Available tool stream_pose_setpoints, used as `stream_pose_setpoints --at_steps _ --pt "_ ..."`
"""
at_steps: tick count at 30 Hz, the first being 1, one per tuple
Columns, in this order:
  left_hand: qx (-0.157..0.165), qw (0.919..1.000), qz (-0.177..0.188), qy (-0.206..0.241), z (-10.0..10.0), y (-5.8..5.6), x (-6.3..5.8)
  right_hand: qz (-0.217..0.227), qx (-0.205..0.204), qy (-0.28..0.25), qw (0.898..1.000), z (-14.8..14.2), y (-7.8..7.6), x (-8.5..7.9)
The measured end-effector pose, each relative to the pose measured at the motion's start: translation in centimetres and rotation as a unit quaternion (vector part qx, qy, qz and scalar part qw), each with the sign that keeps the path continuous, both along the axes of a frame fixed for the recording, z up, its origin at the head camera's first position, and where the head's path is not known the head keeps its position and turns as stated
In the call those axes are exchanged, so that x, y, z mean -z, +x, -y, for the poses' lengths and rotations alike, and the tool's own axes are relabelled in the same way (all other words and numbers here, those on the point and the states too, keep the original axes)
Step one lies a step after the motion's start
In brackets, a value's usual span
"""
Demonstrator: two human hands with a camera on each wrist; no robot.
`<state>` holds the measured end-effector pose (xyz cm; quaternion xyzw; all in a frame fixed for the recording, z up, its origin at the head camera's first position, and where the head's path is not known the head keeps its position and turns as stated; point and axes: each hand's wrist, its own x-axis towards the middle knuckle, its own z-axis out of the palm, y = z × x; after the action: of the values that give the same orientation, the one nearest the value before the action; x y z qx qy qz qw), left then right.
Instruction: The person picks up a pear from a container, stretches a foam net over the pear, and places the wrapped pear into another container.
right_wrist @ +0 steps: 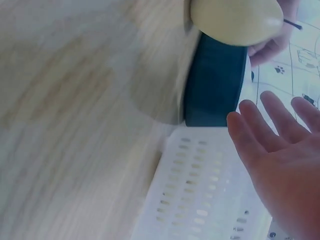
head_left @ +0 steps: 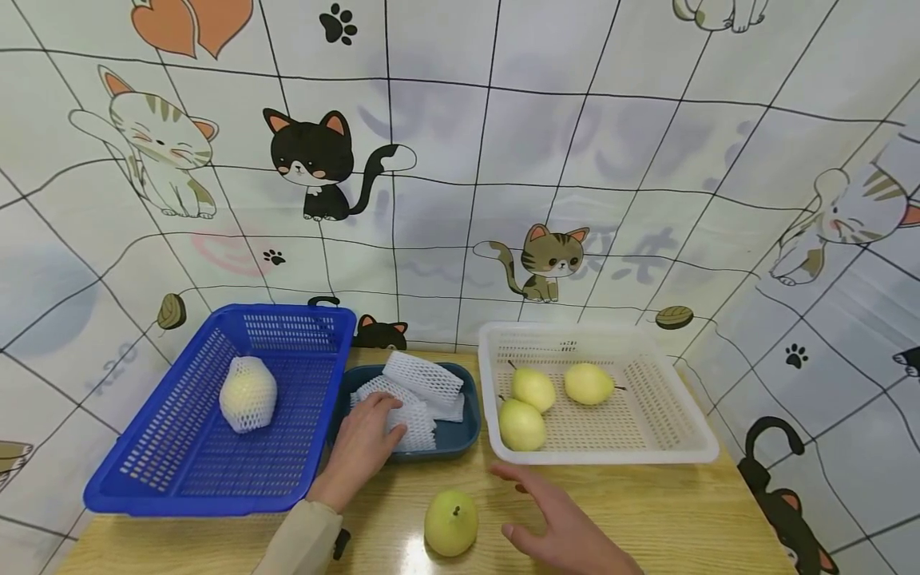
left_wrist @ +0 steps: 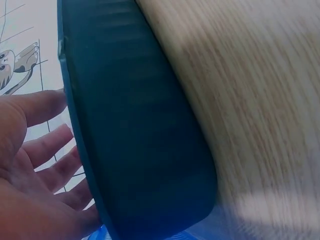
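My left hand (head_left: pixel 365 438) reaches over the dark teal tray (head_left: pixel 470 411), its fingertips at the white foam net sleeves (head_left: pixel 418 423) inside. In the left wrist view the fingers of that hand (left_wrist: pixel 45 165) are spread loosely behind the tray wall (left_wrist: pixel 135 125), which hides what they touch. A yellow-green pear (head_left: pixel 451 524) stands on the table, stem up, between my two hands. Just right of it is my right hand (head_left: pixel 557 519), fingers extended and holding nothing. The right wrist view also shows that hand (right_wrist: pixel 285 155) with its fingers apart, away from the pear (right_wrist: pixel 235 20).
At the left stands a blue basket (head_left: pixel 332 407) with one pear in a foam net (head_left: pixel 247 395). A white basket (head_left: pixel 604 458) at the right holds three bare pears (head_left: pixel 522 425). Behind them hangs a cat-patterned cloth (head_left: pixel 446 200). All stand on a wooden table (head_left: pixel 690 519).
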<state>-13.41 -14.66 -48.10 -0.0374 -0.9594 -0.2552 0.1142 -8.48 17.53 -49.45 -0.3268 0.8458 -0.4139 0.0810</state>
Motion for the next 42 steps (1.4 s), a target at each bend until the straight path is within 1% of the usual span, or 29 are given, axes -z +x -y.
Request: stream_pose_setpoints --at_steps 5,9,12,16,19,24,26,30,34,35,38,40,42 --pt "-0.003 0.9999 -0.014 0.006 0.2 0.0 0.2 -0.04 -0.014 -0.045 0.998 -0.5 -0.3 -0.2" --pt "-0.014 0.9996 -0.018 0.016 0.4 0.2 -0.1 -0.031 -0.017 -0.071 0.997 -0.8 -0.4 -0.6" --pt "-0.029 0.9987 -0.01 0.041 0.4 0.4 -0.7 -0.025 -0.018 -0.085 0.996 -1.1 -0.5 -0.9" --pt "-0.045 0.9953 -0.004 0.086 0.6 0.7 -1.6 -0.043 -0.024 -0.103 0.993 -1.2 -0.8 -1.1" --pt "-0.05 0.9921 -0.017 0.113 0.7 0.9 -2.2 -0.061 -0.028 -0.112 0.991 -1.2 -0.9 -1.2" --pt "-0.048 0.9851 -0.041 0.16 0.9 1.1 -3.0 -0.067 -0.022 -0.117 0.991 -1.2 -1.0 -1.4" --pt "-0.043 0.981 -0.046 0.183 1.0 1.2 -3.5 -0.073 -0.016 -0.117 0.99 -1.2 -1.0 -1.5" --pt "-0.04 0.9697 -0.048 0.236 0.9 1.3 -4.4 -0.082 -0.006 -0.12 0.989 -1.2 -1.1 -1.6" --pt "-0.036 0.9566 -0.037 0.287 0.9 1.4 -5.1 -0.079 -0.005 -0.123 0.989 -1.1 -1.2 -1.8" --pt "-0.032 0.9526 -0.031 0.301 0.9 1.5 -5.2 -0.079 -0.005 -0.123 0.989 -1.1 -1.2 -1.8" --pt "-0.015 0.9368 -0.014 0.349 0.8 1.9 -5.6 -0.076 -0.008 -0.124 0.989 -1.0 -1.3 -1.9" --pt "-0.006 0.9278 -0.005 0.373 0.6 2.1 -5.9 -0.074 -0.007 -0.124 0.989 -0.9 -1.2 -2.1" --pt "-0.003 0.923 -0.001 0.385 0.5 2.3 -6.0 -0.07 -0.006 -0.125 0.99 -0.9 -1.2 -2.2"
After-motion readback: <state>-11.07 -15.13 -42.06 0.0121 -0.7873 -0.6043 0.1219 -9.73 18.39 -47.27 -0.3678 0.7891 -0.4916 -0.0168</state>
